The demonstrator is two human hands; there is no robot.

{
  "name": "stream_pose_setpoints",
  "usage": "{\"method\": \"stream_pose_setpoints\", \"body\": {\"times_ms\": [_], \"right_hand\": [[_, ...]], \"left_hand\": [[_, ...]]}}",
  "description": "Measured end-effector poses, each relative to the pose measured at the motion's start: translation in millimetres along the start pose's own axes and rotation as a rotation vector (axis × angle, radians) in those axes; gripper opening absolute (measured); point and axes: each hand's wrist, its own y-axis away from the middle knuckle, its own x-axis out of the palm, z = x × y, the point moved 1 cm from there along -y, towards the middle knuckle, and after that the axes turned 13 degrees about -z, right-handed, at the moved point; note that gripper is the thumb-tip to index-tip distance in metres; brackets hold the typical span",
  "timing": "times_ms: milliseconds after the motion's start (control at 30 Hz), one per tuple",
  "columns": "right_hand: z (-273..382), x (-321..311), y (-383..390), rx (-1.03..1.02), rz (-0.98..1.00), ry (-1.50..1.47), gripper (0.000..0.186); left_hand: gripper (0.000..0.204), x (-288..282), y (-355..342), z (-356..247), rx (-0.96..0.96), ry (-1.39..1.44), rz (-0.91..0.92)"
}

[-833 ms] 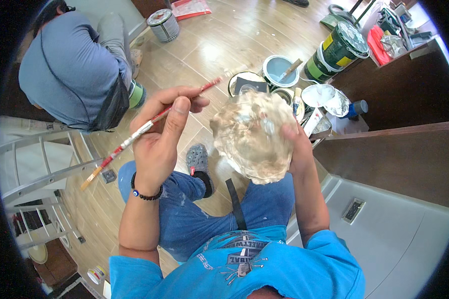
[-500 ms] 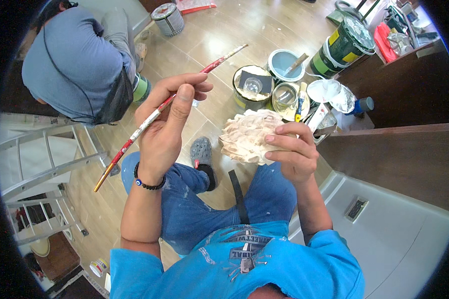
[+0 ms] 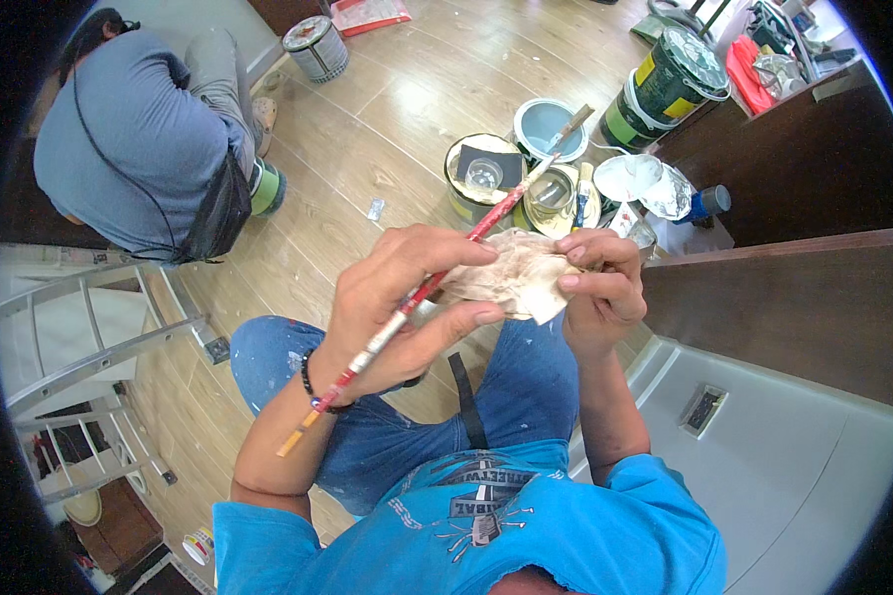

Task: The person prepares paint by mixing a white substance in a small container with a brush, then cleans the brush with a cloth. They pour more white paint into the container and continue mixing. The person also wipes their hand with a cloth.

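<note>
My left hand [image 3: 382, 288] is closed around a thin paintbrush [image 3: 379, 342] with a red-and-white, paint-marked handle. The brush slants from my wrist up toward the paint tubs. A crumpled, off-white rag [image 3: 511, 270] with brownish stains spans the space between my hands. My right hand [image 3: 605, 283] pinches its right side with thumb and fingers. The left fingers and thumb lie at the rag's left side, and the brush passes across its upper left edge. How firmly the left fingers press the cloth is not clear.
Beyond my hands stand a cream-filled paint tub [image 3: 471, 203], a grey-blue bucket [image 3: 548, 121], a flat brush [image 3: 581, 193] and stacked green buckets [image 3: 665, 87]. A co-worker [image 3: 149, 139] sits at far left, above a metal ladder [image 3: 99, 367]. A dark wood panel [image 3: 794, 307] borders the right.
My left hand has come right and down with the paintbrush and now meets the rag. The rag looks more folded and smaller. My right hand keeps its hold, and the view has shifted slightly.
</note>
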Motion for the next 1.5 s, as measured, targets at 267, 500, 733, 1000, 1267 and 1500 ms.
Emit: {"method": "stream_pose_setpoints", "body": {"times_ms": [267,500,733,1000,1267,1500], "right_hand": [[5.5,26.7,16.1,0.163,-0.222,0.196,0.033],[-3.4,32.3,27.3,0.895,-0.327,-0.724,0.023],[-1.3,25.9,27.6,1.028,-0.327,-0.971,0.039],[-0.1,7.8,52.2,1.272,-0.342,-1.314,0.064],[6.1,15.4,45.0,1.195,-0.491,-0.97,0.045],[1.6,17.4,36.2,1.038,-0.525,-0.808,0.036]], "left_hand": [[0.033,20.8,5.1,0.0,-0.007,0.042,0.003],[0.021,1.8,8.9,-3.0,-0.014,0.24,0.059],[0.024,2.8,15.1,-0.2,-0.435,0.531,-0.015],[0.02,3.5,11.7,5.4,-0.407,0.397,0.019],[0.021,2.4,10.5,4.0,-0.374,0.293,0.142],[0.007,10.8,16.4,5.1,-0.573,0.59,-0.007]]}}
